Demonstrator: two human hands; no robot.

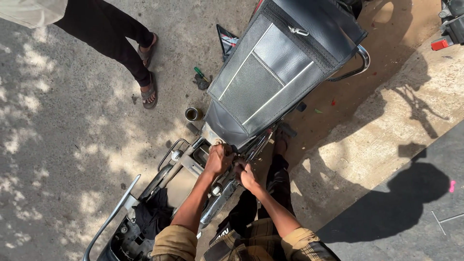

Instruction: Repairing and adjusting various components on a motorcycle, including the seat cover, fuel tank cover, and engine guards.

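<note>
Motorcycle frame (193, 162), long axis running 7 to 1 o'clock under the raised seat (270, 72): left hand (218, 159) clamped on a part just below the seat's lower end, right hand (247, 176) closed beside it at 4 o'clock, both touching.

Bystander and loose bits lying around on sunlit ground

Standing at upper left in dark trousers and sandals (150, 92); lying just beyond, a green-handled screwdriver (200, 73) beside a dark rag (202, 83); sitting near them, a small metal cup (193, 114); showing at far right, a red-capped part (440, 44) and a pink scrap (452, 186).
</note>
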